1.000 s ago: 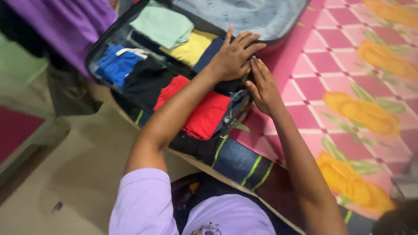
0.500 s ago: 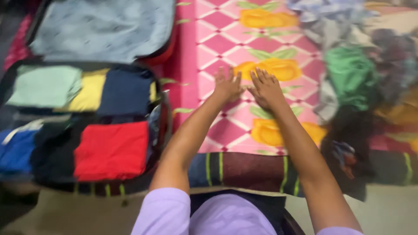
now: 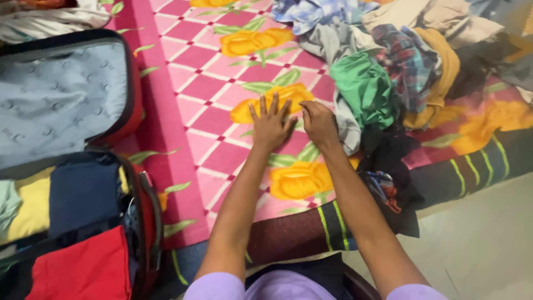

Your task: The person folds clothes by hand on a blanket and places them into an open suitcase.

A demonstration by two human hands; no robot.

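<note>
Much of the view is a pink bedspread [image 3: 211,94] with yellow flowers, its striped near edge dropping to pale floor at right. Open cloth lies between the open suitcase [image 3: 130,100] at far left, packed with folded clothes, and a loose clothes pile [image 3: 411,61] at far right. At centre, the left hand [image 3: 270,125] rests flat, fingers spread, gripping nothing. Just right, the right hand [image 3: 319,123] curls loosely at the pile's grey garment [image 3: 347,125]; whether it pinches cloth, I cannot tell.
</note>
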